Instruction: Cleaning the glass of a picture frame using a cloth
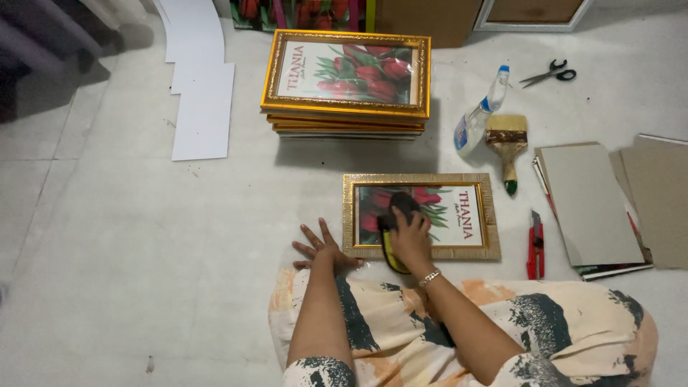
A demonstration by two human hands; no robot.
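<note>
A gold picture frame (pixel 487 215) with a print of red tulips lies flat on the floor in front of me. My right hand (pixel 411 236) presses a dark and yellow cloth (pixel 398 208) onto its glass, left of the middle. My left hand (pixel 322 247) rests flat on the floor with fingers spread, just beside the frame's lower left corner, holding nothing.
A stack of gold frames (pixel 347 75) stands behind. To the right lie a spray bottle (pixel 476 118), a wide paintbrush (pixel 507 143), scissors (pixel 550 74), a red utility knife (pixel 535 245) and grey backing boards (pixel 595 204). White sheets (pixel 201 100) lie at back left.
</note>
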